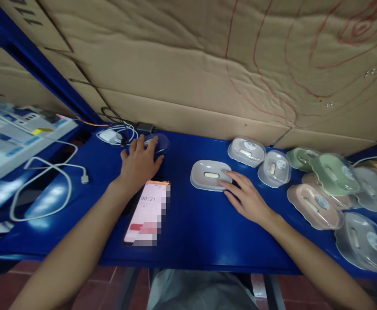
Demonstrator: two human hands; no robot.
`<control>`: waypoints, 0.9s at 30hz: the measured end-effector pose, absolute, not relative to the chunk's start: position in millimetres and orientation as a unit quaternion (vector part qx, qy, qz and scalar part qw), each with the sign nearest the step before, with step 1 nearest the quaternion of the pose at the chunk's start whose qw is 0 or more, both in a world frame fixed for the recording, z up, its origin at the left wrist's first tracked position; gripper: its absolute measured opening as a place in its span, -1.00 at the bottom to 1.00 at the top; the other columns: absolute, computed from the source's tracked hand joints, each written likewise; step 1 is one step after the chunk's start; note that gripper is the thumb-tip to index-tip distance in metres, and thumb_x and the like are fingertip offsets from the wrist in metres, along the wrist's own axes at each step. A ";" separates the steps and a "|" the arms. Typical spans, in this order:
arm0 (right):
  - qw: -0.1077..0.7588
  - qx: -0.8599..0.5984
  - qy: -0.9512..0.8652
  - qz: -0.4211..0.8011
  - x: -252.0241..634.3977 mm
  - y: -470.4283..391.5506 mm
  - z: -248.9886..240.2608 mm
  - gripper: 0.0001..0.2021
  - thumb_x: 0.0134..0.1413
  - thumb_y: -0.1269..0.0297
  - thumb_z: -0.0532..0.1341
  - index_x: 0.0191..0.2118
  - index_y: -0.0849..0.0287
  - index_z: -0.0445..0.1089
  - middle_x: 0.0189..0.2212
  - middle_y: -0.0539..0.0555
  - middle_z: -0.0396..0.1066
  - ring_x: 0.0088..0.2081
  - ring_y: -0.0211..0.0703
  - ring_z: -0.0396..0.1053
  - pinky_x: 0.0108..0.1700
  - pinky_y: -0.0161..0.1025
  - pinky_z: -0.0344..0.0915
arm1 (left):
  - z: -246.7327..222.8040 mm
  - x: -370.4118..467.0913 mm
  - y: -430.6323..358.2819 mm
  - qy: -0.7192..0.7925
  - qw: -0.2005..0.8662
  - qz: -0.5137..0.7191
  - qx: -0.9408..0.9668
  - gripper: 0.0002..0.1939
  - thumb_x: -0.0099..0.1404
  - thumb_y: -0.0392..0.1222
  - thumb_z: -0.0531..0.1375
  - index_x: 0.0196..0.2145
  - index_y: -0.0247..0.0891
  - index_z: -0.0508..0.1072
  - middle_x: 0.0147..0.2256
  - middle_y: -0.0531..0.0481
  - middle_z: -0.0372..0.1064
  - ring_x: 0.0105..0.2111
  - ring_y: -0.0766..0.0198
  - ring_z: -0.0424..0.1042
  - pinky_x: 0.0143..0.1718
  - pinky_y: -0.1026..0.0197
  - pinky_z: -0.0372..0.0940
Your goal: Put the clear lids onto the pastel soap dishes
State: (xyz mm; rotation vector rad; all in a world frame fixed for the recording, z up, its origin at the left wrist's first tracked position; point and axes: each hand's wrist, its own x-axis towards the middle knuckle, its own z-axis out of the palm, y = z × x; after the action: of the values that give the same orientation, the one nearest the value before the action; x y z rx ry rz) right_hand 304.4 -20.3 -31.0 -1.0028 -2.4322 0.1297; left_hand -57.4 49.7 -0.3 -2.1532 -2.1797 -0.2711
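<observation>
On the blue table lies an uncovered grey oval dish (204,183) with a cream insert in its middle. My right hand (245,196) touches the dish's right edge with its fingertips, fingers apart. Further left, my left hand (140,159) rests with spread fingers over a clear plastic lid (162,143) that bears a round label, partly hidden by the fingers. A phone (145,213) showing 00:21 lies just below my left hand, its right part pixelated.
Lidded grey dishes (246,151), green dishes (333,173) and pink dishes (314,206) crowd the table's right side. A white charger (111,136) with coiled cables sits at back left, beside a loose white cable (69,189). Cardboard (175,56) walls the back.
</observation>
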 end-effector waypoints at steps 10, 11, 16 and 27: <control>0.244 -0.407 -0.871 0.125 302.7 -22.5 -29.4 -0.30 0.50 0.25 0.16 0.59 -0.12 -0.12 0.51 0.26 0.08 0.50 0.16 0.16 0.42 0.22 0.35 | 9.7 -25.6 28.9 -0.567 -0.028 -0.238 -0.788 -0.67 0.60 -0.13 0.13 0.21 -0.20 0.49 0.18 -0.20 0.54 0.16 -0.14 0.54 0.13 -0.21 0.48; 0.250 -0.412 -0.866 0.136 302.4 -22.4 -29.4 -0.28 0.49 0.24 0.17 0.59 -0.12 -0.13 0.52 0.26 0.06 0.51 0.15 0.14 0.42 0.21 0.35 | 9.1 -20.1 24.1 -0.540 -0.040 -0.270 -0.796 -0.70 0.60 -0.12 0.13 0.17 -0.19 0.52 0.13 -0.18 0.57 0.13 -0.08 0.57 0.14 -0.16 0.48; 0.300 -0.416 -0.847 0.138 301.5 -20.7 -31.2 -0.22 0.45 0.23 0.24 0.60 -0.12 -0.14 0.54 0.25 0.00 0.54 0.18 0.06 0.43 0.22 0.33 | -3.8 1.2 5.0 -0.423 -0.060 -0.332 -0.841 -0.80 0.59 -0.17 0.19 0.08 -0.17 0.55 0.11 -0.15 0.58 0.11 0.01 0.59 0.18 -0.10 0.49; 0.323 -0.387 -0.861 0.072 303.6 -16.4 -30.6 -0.34 0.42 0.32 0.28 0.52 -0.08 0.13 0.42 0.26 0.26 0.43 0.16 0.28 0.40 0.22 0.38 | -2.9 2.7 2.1 -0.339 -0.083 -0.334 -0.876 -0.70 0.53 -0.35 0.22 0.16 -0.20 0.49 0.21 -0.26 0.46 0.23 -0.02 0.50 0.26 -0.15 0.47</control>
State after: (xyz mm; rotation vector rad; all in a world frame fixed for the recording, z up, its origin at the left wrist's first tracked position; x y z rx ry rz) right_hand 303.6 -16.4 -30.6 -1.0154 -2.2595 0.1882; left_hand 2.7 2.1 -2.9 -2.9074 -1.1237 -1.1079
